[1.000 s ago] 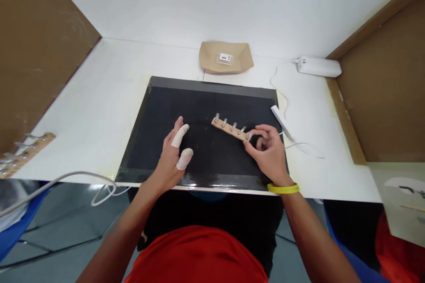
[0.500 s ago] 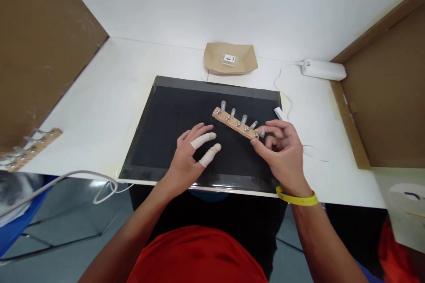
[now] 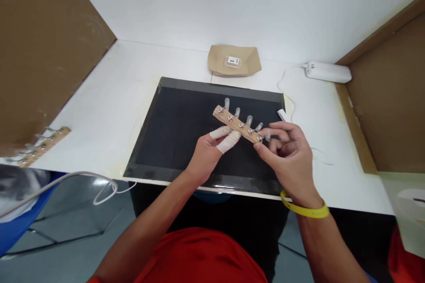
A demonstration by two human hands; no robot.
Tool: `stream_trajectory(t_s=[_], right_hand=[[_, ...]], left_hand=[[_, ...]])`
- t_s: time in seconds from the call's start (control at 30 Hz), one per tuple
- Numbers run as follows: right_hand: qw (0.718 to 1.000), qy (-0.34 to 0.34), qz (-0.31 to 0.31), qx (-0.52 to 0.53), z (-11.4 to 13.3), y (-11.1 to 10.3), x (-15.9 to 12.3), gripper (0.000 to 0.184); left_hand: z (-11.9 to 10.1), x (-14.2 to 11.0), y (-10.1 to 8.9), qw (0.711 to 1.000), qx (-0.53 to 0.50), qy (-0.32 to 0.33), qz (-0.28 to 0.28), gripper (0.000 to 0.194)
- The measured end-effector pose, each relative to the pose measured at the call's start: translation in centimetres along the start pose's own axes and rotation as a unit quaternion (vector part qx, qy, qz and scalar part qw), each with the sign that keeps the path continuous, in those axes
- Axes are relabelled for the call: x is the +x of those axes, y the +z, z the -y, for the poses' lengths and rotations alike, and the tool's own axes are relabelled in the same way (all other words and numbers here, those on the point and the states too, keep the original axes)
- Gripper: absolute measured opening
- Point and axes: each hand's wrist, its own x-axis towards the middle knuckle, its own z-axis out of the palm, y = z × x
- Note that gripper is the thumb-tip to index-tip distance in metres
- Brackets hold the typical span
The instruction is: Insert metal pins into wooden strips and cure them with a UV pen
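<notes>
A small wooden strip [image 3: 239, 125] with a row of metal screws and clear caps is held just above the black mat [image 3: 179, 124]. My right hand [image 3: 286, 157] pinches its right end between thumb and fingers. My left hand [image 3: 209, 154], with white finger cots on two fingers, grips the strip near its middle from below.
A brown paper tray [image 3: 234, 60] with a small labelled packet stands behind the mat. A white device [image 3: 328, 72] with a thin cable lies at the back right. A second wooden strip [image 3: 40, 147] rests at the table's left edge. Brown boards wall both sides.
My right hand lifted the strip off the mat and tilted it up. My left hand moved right from the mat and closed on the strip.
</notes>
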Motion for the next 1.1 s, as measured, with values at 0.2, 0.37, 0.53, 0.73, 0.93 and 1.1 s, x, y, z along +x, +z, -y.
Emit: stream_trajectory(t_s=[0.2,0.37,0.53,0.73,0.93,1.1], right_hand=[[1.0,-0.003,-0.004,0.001,-0.1,0.4,0.1,0.045],[1.0,-0.004,-0.017,-0.005,-0.6,0.4,0.5,0.044],[0.999,-0.003,-0.042,-0.011,-1.1,0.0,1.0,0.045],[0.998,0.001,-0.067,-0.018,-1.5,-0.8,0.8,0.046],[0.997,0.011,-0.081,-0.008,-2.3,-1.9,-0.1,0.047],[0.993,0.011,-0.115,-0.009,-2.7,-3.2,-1.7,0.047]], left_hand=[[0.9,0.0,-0.2,0.999,0.008,-0.037,-0.021,0.035],[1.4,0.8,-1.0,0.995,0.092,0.004,-0.039,0.033],[1.2,1.3,-3.0,0.879,0.424,0.219,-0.005,0.021],[0.5,-1.9,-5.3,0.695,0.649,0.266,0.157,0.037],[1.2,-3.4,-6.2,0.65,0.683,0.295,0.154,0.012],[1.5,-3.2,-6.5,0.672,0.674,0.272,0.145,0.009]])
